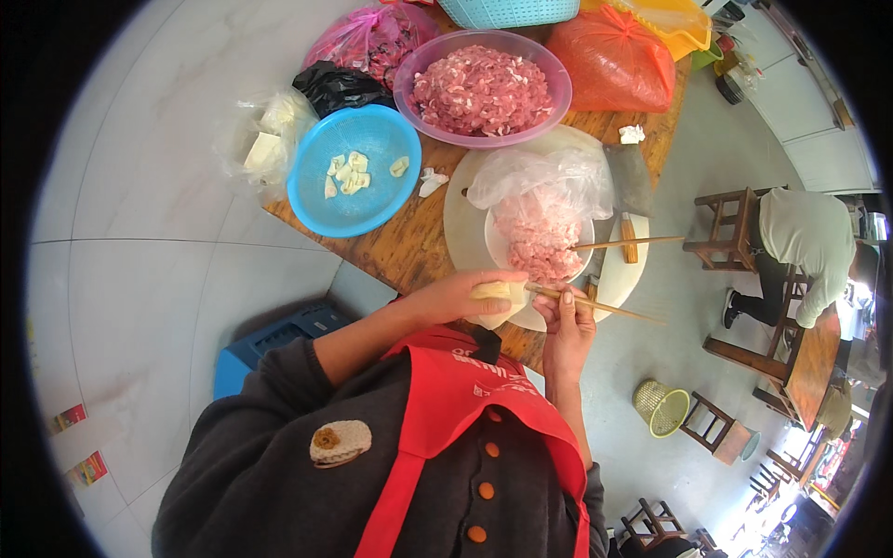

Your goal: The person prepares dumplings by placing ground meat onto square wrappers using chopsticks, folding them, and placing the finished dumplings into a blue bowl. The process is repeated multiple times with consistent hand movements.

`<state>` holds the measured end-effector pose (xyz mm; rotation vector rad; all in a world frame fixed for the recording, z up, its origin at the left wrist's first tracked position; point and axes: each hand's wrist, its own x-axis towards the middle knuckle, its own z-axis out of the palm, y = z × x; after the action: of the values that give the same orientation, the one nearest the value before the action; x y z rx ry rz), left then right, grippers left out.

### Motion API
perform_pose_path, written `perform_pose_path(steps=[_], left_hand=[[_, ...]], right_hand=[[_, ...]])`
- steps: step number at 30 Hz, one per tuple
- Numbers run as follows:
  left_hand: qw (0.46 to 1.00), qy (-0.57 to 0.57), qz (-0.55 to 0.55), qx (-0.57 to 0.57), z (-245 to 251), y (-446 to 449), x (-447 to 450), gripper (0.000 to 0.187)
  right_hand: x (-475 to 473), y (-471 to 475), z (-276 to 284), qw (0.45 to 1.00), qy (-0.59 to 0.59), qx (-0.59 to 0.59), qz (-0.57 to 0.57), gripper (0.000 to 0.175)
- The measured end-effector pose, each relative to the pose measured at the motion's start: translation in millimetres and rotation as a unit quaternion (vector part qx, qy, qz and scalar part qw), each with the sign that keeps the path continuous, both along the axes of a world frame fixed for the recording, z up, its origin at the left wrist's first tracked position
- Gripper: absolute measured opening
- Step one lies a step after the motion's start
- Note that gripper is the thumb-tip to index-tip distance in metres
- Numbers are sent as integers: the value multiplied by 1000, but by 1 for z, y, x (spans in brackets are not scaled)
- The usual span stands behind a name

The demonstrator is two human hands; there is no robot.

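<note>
My left hand (453,296) grips pale dough wrappers (504,307), apparently a small stack, just in front of a white bowl (494,247). Pink minced meat (541,244) fills that bowl, partly covered by a clear plastic bag (548,178). Between the fingers of my right hand (568,331) is a wooden chopstick (614,308), its tip close to the wrappers. A second wooden stick (642,241) rests with one end in the mince. Several folded dumplings (356,167) lie inside a blue plastic basket (310,209) at the table's left.
Under the bowl is a round board (464,230), with a cleaver (628,181) at its right. A purple bowl of meat pieces (481,91) and a red bag (614,63) occupy the wooden table's (418,258) far side. A person (802,237) bends over another table at right.
</note>
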<state>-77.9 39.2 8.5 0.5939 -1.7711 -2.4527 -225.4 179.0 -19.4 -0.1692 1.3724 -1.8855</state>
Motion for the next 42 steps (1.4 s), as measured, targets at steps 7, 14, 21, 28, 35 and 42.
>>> perform_pose_path(steps=[7,14,21,28,35,42], left_hand=[[990,-104,70,68,-18,0,-2,41],[941,-65,52,327,-12,-6,6,39],[947,-65,76,305,-6,-5,11,35],[961,-115,141,206,-2,-4,7,28],[919,-112,158,344,-24,-16,20,27],[940,-51,118,317,12,-13,22,29]], right_hand=[[2,-4,8,998,10,-42,36,19],[-1,1,8,998,-23,-60,7,16],[3,0,40,951,291,-29,104,12],[17,-3,70,764,583,-14,277,28],[17,-4,82,715,618,3,327,31],[18,-1,67,769,572,-1,284,31]])
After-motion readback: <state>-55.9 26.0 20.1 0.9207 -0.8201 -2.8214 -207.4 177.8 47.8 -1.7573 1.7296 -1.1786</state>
